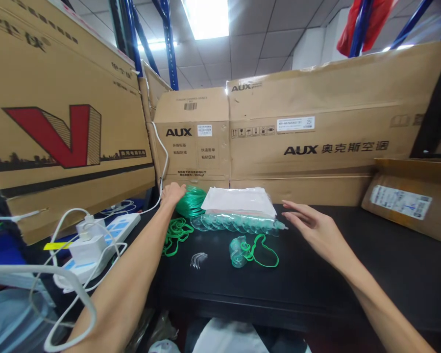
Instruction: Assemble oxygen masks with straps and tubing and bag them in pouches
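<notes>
left hand point(174, 193) | at green tubing bundle point(192, 201) | glossy, translucent, coiled

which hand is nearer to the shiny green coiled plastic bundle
Left. The left hand is just left of the bundle, touching or nearly so; the right hand is farther off, right of the flat white rectangular sheets.

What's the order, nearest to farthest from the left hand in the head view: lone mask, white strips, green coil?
1. Green coil, immediately right of the left hand.
2. White strips, nearer the camera.
3. Lone mask, farther right.
</notes>
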`<state>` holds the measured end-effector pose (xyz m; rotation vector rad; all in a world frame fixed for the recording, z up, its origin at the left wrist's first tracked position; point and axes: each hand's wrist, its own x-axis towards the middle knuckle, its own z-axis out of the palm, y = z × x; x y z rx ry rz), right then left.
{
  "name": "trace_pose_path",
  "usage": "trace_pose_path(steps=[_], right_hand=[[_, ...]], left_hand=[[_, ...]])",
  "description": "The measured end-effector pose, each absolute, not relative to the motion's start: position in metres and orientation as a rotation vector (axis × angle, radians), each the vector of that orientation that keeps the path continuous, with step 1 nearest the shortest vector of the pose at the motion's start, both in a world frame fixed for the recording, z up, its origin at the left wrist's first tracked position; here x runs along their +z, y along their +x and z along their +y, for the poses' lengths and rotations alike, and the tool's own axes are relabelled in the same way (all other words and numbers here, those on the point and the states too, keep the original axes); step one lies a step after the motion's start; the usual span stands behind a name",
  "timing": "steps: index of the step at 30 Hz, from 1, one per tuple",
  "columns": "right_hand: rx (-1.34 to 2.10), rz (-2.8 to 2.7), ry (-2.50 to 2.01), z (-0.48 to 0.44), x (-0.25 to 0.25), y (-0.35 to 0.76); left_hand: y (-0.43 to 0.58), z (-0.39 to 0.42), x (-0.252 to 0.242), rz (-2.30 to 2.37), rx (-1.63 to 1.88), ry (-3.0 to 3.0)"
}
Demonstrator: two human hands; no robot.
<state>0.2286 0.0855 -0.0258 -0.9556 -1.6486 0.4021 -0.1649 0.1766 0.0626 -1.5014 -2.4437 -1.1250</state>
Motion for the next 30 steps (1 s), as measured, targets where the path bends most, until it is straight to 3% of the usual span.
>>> trace_pose_path(steps=[4,8,13,16,21,30], right_hand=[[0.383,-1.716,-0.979,0.082,-0.023,0.225],[0.357,-1.874,-1.001,0.069,-0.014,0.216],[0.385,-2.066,-0.977,0.045,-0.004,0.194],[0.34,-2.081,-0.966,0.038,-0.007,0.184],[0.293,-2.143,-1.095,0.036,-0.019,0.183],[0.563,-2.076,-1.14,0.042,-0.01,0.188]], left_hand=[[-0.152,0.159,0.078,-2.374,-1.068,-1.55],[-0.122,0.111,0.081,-2.108,-1.021,-2.026],[-0.083,0.043,0.046,-1.865,-0.644,-2.747],[-0.064,0.024,0.023,-1.905,-0.571,-2.754],[-0.044,0.021,0.001,-1.793,-0.773,-2.834],[-0.024,0.034,-0.006,-1.201,-1.297,-2.915]])
